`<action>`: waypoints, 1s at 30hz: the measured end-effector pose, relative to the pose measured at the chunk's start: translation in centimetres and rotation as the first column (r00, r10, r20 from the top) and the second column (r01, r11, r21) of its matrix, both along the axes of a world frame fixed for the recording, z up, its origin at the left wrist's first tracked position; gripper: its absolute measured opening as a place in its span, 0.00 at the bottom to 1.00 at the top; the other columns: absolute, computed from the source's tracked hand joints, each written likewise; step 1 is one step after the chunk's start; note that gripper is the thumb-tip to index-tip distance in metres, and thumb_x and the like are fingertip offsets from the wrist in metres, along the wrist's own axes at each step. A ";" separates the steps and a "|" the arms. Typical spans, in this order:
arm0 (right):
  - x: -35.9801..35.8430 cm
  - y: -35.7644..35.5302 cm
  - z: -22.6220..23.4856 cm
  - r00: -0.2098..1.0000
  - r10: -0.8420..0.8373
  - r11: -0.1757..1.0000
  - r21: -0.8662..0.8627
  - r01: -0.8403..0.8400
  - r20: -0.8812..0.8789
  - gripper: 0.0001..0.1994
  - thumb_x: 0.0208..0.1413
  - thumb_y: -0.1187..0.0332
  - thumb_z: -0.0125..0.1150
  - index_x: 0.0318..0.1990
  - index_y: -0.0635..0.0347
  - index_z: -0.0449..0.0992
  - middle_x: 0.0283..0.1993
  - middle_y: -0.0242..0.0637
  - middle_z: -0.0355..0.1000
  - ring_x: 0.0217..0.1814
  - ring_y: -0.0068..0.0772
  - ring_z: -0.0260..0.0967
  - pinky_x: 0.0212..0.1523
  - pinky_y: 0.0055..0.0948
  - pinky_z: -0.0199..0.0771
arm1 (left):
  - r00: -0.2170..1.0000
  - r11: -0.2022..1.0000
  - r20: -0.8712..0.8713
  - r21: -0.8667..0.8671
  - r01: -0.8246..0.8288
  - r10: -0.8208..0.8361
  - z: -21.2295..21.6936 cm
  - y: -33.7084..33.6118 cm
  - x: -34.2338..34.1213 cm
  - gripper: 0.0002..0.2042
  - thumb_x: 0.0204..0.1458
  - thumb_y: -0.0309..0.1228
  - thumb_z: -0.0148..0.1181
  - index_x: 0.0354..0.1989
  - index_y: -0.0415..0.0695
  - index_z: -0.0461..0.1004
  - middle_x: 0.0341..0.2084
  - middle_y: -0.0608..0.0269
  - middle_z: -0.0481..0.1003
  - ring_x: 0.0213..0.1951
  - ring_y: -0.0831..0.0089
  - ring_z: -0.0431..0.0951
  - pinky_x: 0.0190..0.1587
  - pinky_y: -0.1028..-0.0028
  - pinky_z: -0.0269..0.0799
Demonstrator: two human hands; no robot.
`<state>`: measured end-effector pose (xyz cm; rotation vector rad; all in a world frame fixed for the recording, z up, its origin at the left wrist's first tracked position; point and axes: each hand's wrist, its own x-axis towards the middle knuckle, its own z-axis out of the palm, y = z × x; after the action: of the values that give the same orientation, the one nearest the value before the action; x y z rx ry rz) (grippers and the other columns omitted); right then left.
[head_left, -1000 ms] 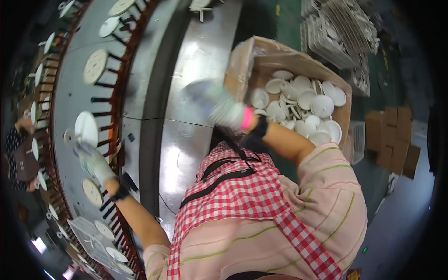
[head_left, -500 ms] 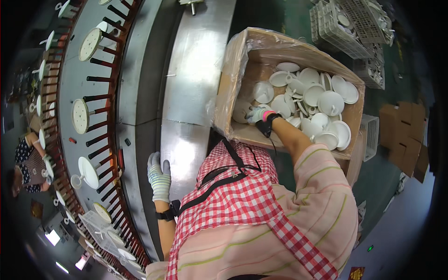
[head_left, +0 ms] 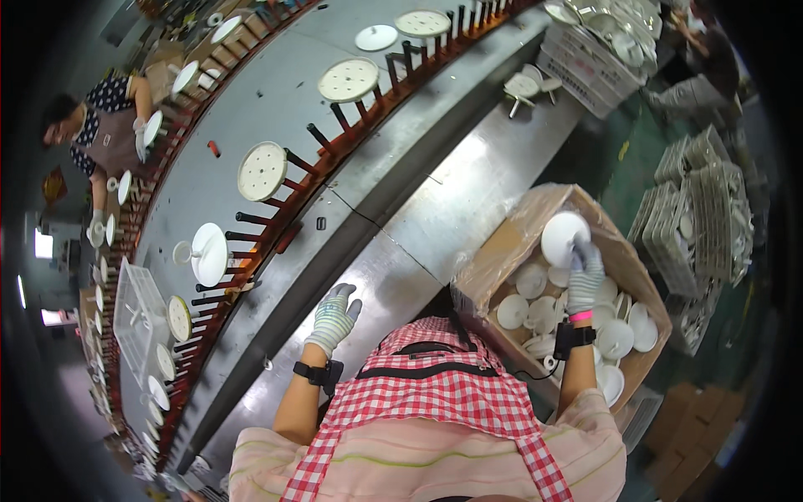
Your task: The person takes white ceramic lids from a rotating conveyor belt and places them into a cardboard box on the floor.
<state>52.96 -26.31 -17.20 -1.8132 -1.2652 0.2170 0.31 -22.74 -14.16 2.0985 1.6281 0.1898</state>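
My right hand [head_left: 585, 276], in a white knit glove, is shut on a round white lid-like ceramic piece [head_left: 563, 236] held above an open cardboard box [head_left: 519, 224]. The box holds several similar white pieces [head_left: 619, 339]. My left hand [head_left: 333, 316], also gloved, hovers open over the steel counter [head_left: 468, 201] and holds nothing. Beyond the counter runs a curved conveyor [head_left: 276, 109] with dark pegs carrying white discs [head_left: 262, 170].
Another person [head_left: 104, 125] stands at the far side of the conveyor at the left, handling a white piece. Grey plastic crates with white ware [head_left: 703, 217] stand to the right, more crates [head_left: 598, 50] at the top. A wire basket [head_left: 134, 305] sits at the left.
My right hand has lifted a white piece out of the box. My left hand has come off the conveyor and moved right over the steel counter. The view has turned.
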 end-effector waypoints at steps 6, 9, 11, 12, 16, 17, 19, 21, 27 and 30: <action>-10.2 18.7 17.1 0.976 0.216 0.940 0.269 -0.211 0.011 0.17 0.54 0.70 0.54 0.52 0.56 0.72 0.40 0.42 0.75 0.43 0.35 0.74 0.45 0.29 0.70 | 0.990 0.993 0.087 -0.006 0.115 -0.114 2.8 4.7 2.2 0.16 0.52 0.37 0.51 0.47 0.44 0.69 0.48 0.51 0.69 0.48 0.51 0.70 0.50 0.58 0.65; -12.1 31.2 16.6 0.915 0.395 0.838 0.379 -0.394 0.077 0.16 0.54 0.66 0.56 0.51 0.54 0.73 0.42 0.44 0.75 0.44 0.40 0.74 0.44 0.32 0.71 | 0.975 0.978 0.095 0.079 0.194 -0.201 5.4 6.5 3.9 0.16 0.53 0.37 0.49 0.47 0.43 0.69 0.47 0.50 0.70 0.48 0.51 0.70 0.50 0.60 0.66; -16.3 35.6 19.2 0.924 0.311 0.909 0.213 -0.357 0.222 0.16 0.54 0.65 0.56 0.50 0.53 0.73 0.44 0.47 0.74 0.46 0.45 0.72 0.46 0.35 0.70 | 0.960 0.970 0.157 0.112 0.216 -0.232 6.5 7.0 3.7 0.17 0.54 0.37 0.49 0.48 0.41 0.69 0.47 0.49 0.69 0.48 0.50 0.70 0.50 0.60 0.66; -17.2 37.4 19.5 0.925 0.304 0.910 0.219 -0.353 0.228 0.16 0.54 0.65 0.55 0.51 0.53 0.73 0.44 0.48 0.74 0.47 0.46 0.72 0.47 0.36 0.70 | 0.954 0.970 0.183 0.100 0.223 -0.239 7.1 7.2 3.8 0.16 0.54 0.36 0.48 0.48 0.40 0.69 0.47 0.48 0.69 0.47 0.50 0.70 0.50 0.60 0.66; -21.5 41.4 19.1 0.917 0.316 0.938 0.069 -0.341 0.243 0.15 0.55 0.64 0.54 0.51 0.50 0.73 0.45 0.49 0.73 0.48 0.49 0.71 0.49 0.39 0.69 | 0.913 0.970 0.328 0.076 0.231 -0.244 7.6 8.1 2.3 0.16 0.55 0.33 0.48 0.49 0.39 0.68 0.45 0.46 0.71 0.45 0.51 0.72 0.49 0.63 0.68; -22.9 41.6 18.8 0.910 0.323 0.936 0.051 -0.347 0.260 0.15 0.55 0.64 0.53 0.51 0.50 0.74 0.44 0.50 0.73 0.48 0.50 0.71 0.49 0.40 0.69 | 0.912 0.970 0.330 0.080 0.230 -0.243 7.9 8.9 1.9 0.16 0.55 0.33 0.48 0.49 0.39 0.68 0.45 0.46 0.71 0.45 0.51 0.72 0.49 0.63 0.68; -26.0 41.8 18.9 0.887 0.331 0.937 -0.002 -0.349 0.321 0.15 0.56 0.64 0.52 0.51 0.48 0.73 0.43 0.51 0.73 0.47 0.51 0.70 0.48 0.41 0.69 | 0.858 0.963 0.449 0.206 0.175 -0.252 8.9 11.0 2.1 0.15 0.55 0.32 0.48 0.49 0.38 0.68 0.43 0.46 0.72 0.44 0.50 0.73 0.49 0.64 0.68; -26.3 41.7 19.5 0.869 0.307 0.943 0.001 -0.334 0.389 0.16 0.54 0.62 0.55 0.51 0.51 0.74 0.40 0.50 0.75 0.44 0.48 0.72 0.46 0.36 0.70 | 0.831 0.957 0.515 0.281 0.069 -0.211 12.0 14.5 4.7 0.16 0.55 0.32 0.48 0.50 0.39 0.67 0.45 0.46 0.71 0.46 0.50 0.71 0.50 0.64 0.67; -27.8 39.7 16.6 0.705 0.699 0.712 0.202 -0.672 -0.118 0.17 0.57 0.67 0.53 0.53 0.60 0.70 0.45 0.47 0.74 0.44 0.35 0.72 0.47 0.29 0.70 | 0.736 0.845 0.665 0.318 -0.431 0.125 13.4 31.3 8.6 0.22 0.57 0.43 0.42 0.54 0.42 0.65 0.51 0.44 0.67 0.54 0.48 0.66 0.57 0.61 0.61; -29.8 38.2 13.6 0.306 0.667 0.708 0.450 -0.544 -0.680 0.19 0.57 0.68 0.51 0.55 0.66 0.67 0.49 0.42 0.71 0.49 0.33 0.69 0.52 0.29 0.68 | 0.848 0.918 0.474 0.178 -0.356 0.236 11.7 35.9 7.1 0.23 0.55 0.45 0.44 0.54 0.43 0.66 0.53 0.43 0.66 0.56 0.49 0.64 0.57 0.60 0.60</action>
<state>23.17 11.94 -3.58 -0.7567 -1.1341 1.2367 7.41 13.12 -2.46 1.7750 1.6922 0.9659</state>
